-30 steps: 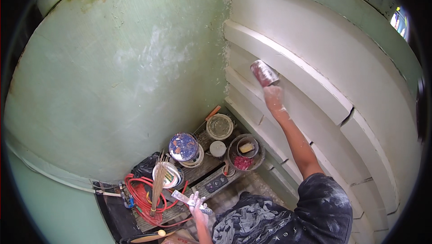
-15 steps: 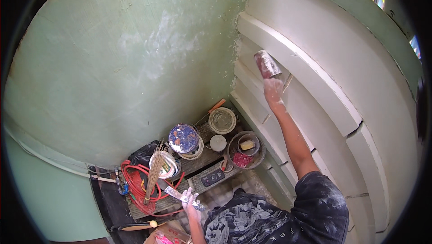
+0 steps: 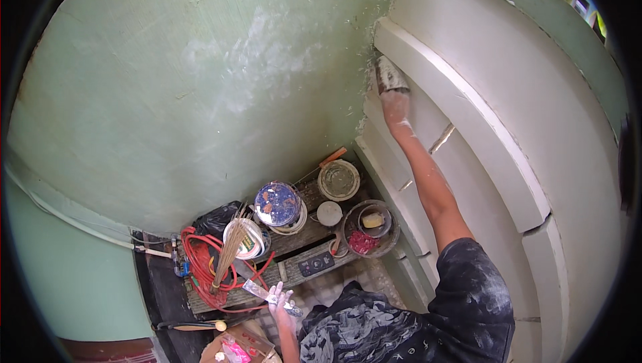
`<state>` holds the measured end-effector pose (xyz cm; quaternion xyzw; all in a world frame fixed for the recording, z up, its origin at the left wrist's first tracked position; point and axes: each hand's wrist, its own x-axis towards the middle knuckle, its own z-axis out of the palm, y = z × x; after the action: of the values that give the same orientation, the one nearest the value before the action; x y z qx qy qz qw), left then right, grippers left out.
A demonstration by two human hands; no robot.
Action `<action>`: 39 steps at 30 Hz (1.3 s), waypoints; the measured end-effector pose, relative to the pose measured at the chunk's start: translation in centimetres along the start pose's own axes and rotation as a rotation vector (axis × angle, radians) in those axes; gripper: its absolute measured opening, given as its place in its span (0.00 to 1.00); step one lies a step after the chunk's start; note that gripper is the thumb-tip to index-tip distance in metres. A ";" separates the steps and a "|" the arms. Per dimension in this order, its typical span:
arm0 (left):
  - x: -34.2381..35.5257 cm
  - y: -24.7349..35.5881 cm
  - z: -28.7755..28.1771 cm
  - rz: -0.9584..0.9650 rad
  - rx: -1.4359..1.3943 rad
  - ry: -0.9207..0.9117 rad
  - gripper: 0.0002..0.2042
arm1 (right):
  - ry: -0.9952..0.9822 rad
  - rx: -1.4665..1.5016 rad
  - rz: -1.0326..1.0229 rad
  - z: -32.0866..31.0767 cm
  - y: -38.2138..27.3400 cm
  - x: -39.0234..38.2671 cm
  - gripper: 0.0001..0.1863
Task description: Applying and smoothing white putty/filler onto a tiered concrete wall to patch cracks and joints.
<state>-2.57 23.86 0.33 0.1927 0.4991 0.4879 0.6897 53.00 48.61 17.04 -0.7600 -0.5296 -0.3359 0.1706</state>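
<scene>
My right hand [image 3: 396, 106] reaches up with the arm stretched out and grips a wide putty scraper [image 3: 390, 75], dark and smeared with white. Its broad end lies against the off-white wall panel [image 3: 418, 119], under a protruding ledge and close to the corner with the green wall. Low in front of my body, my left hand [image 3: 281, 300] is whitened with dust or putty. A narrow putty knife [image 3: 256, 289] is held in its fingers, the blade pointing up and left.
A plank bench [image 3: 291, 270] in the corner carries a blue-lidded bucket [image 3: 277, 204], a round tub [image 3: 338, 180], a basin [image 3: 391, 242] with a smaller pot, a stick broom [image 3: 229, 256] and a red hose [image 3: 194, 262]. A cardboard box [image 3: 251, 344] stands below left.
My right hand and the scraper have moved up and left along the panel toward the wall corner. The left hand still holds the putty knife low down. The view has shifted slightly.
</scene>
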 end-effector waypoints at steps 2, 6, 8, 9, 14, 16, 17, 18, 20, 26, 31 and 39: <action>0.1 0.0 0.0 0.008 -0.019 0.010 0.26 | -0.210 -0.167 -0.096 3.3 -0.1 -0.7 0.05; -0.5 0.5 0.1 0.027 -0.031 0.040 0.26 | -0.386 0.004 0.065 6.2 -2.0 -1.9 0.05; -0.8 0.9 0.4 0.054 -0.010 0.038 0.27 | -0.219 0.236 0.195 4.2 -3.1 -1.9 0.07; -1.1 1.4 1.0 0.049 0.011 0.050 0.28 | -0.213 0.230 0.201 3.1 -2.8 -2.3 0.07; -1.6 3.1 1.0 0.080 0.087 0.100 0.26 | -0.470 1.113 0.487 -11.5 -8.7 -5.5 0.18; -1.4 4.6 2.8 0.137 0.101 -0.001 0.23 | -0.317 1.819 0.775 -13.2 -9.1 -8.8 0.22; -1.5 5.6 4.2 0.170 0.127 -0.002 0.21 | -0.316 1.917 0.810 -14.0 -9.5 -10.3 0.22; -1.8 7.2 5.9 0.131 0.195 -0.087 0.22 | -0.300 2.003 0.851 -15.0 -9.4 -11.9 0.22; -1.0 8.0 6.7 0.121 0.275 -0.218 0.24 | -0.326 2.081 0.960 -18.1 -10.9 -14.1 0.22; -0.9 10.0 13.1 0.157 0.366 -0.566 0.26 | -0.412 1.812 1.129 -24.7 -13.3 -21.2 0.20; -3.3 8.5 16.6 0.134 0.589 -0.863 0.17 | -0.481 1.635 1.293 -29.8 -14.0 -26.4 0.19; -8.8 1.5 15.0 0.297 0.761 -1.233 0.12 | -0.054 1.423 1.807 -34.4 -15.5 -35.8 0.33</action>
<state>9.66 20.24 12.27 0.7232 0.1244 0.1722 0.6571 19.74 8.63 15.43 -0.6008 0.1354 0.3005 0.7283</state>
